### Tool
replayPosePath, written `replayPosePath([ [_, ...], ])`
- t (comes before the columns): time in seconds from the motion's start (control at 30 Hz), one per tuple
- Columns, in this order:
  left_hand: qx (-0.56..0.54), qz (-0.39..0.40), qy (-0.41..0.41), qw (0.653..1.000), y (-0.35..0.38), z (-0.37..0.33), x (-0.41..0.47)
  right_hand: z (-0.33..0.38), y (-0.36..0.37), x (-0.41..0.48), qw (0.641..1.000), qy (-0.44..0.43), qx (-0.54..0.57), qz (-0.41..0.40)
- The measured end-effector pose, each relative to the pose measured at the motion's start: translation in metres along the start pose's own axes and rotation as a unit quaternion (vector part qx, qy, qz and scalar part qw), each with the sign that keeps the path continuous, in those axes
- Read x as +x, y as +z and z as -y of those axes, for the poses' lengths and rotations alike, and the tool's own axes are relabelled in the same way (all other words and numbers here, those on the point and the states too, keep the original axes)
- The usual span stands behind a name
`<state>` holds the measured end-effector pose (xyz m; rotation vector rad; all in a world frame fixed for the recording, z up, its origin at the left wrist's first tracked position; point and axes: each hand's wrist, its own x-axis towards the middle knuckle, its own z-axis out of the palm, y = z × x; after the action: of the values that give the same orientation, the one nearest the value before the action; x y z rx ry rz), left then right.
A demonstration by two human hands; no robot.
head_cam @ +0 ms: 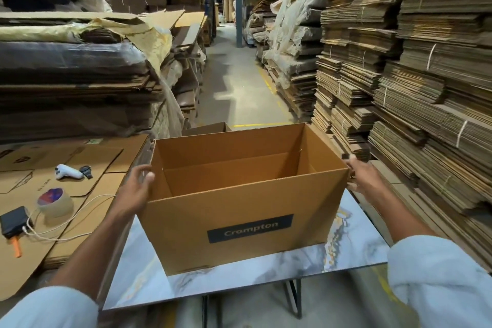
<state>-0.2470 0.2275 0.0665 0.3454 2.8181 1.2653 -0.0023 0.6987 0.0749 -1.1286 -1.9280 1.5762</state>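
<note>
An open brown cardboard box (239, 226) with a black "Crompton" label stands upright on a marble-patterned table (354, 245). Its top is open and the inside looks empty. My left hand (135, 185) grips the box's left side near the top edge, fingers curled over the wall. On the opposite side, my right hand (360, 177) holds the right top corner, thumb on the rim. Both forearms reach forward out of light sleeves.
Flat cardboard sheets (87, 168) lie left of the table, carrying a tape roll (54, 204), a white controller (68, 172), a black device with a white cable (14, 221) and an orange cutter (16, 246). Tall stacks of flattened cartons (426, 74) line both sides of a concrete aisle (237, 82).
</note>
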Motion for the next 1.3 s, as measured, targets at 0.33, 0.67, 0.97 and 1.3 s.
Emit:
replayPosePath([
  [0.33,-0.184,0.062,-0.235,0.953,0.073,0.104,-0.085,-0.105,0.028,-0.015,0.981,0.139,-0.115,0.070],
  [0.67,-0.231,0.075,-0.147,0.959,0.035,0.068,-0.063,-0.100,0.031,0.026,0.988,0.018,-0.151,0.003],
  [0.97,-0.308,0.080,-0.144,0.937,-0.017,0.011,-0.031,-0.011,0.031,0.004,0.990,0.010,-0.111,0.088],
  [1.3,-0.296,0.115,-0.219,0.923,-0.003,0.067,-0.087,-0.070,0.012,-0.019,0.989,0.100,-0.055,0.097],
])
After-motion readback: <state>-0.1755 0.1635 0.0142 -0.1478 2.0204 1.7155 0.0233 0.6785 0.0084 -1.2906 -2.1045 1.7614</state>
